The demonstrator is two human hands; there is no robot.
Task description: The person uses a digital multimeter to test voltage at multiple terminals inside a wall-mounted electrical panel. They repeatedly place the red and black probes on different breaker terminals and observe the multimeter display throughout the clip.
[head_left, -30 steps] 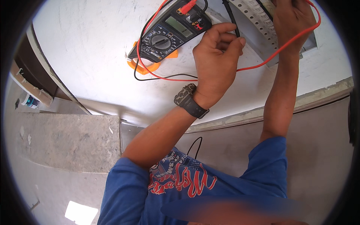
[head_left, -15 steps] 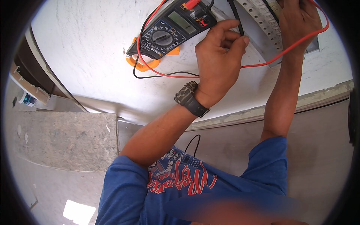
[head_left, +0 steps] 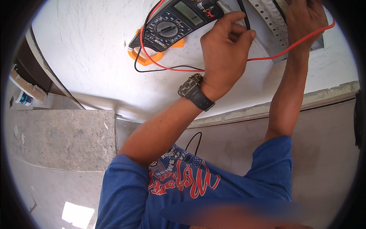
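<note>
My left hand (head_left: 225, 57), with a watch (head_left: 193, 91) on its wrist, pinches a black test probe (head_left: 243, 14) between thumb and forefinger. The probe points up into an open electrical panel (head_left: 268, 23). At the top right, my right hand (head_left: 305, 23) is closed beside the panel's row of terminals; a red test lead (head_left: 291, 46) loops round to its fingers, whose tips the upper edge partly cuts off. Left of my left hand, a black and orange clamp meter (head_left: 179, 32) rests tilted against the white surface, its top end out of view.
The white wall-like surface (head_left: 95, 49) carries the panel and has a rough lower edge (head_left: 328, 95). A speckled grey slab (head_left: 65, 139) lies at the left. Beyond it are a small tub (head_left: 25, 98) and a dark opening. A thin black cable loop (head_left: 199, 141) shows beside my shirt.
The clamp meter and panel sit slightly higher in the picture. My left hand has shifted a little against the meter, still pinching the black probe. The right hand stays at the panel.
</note>
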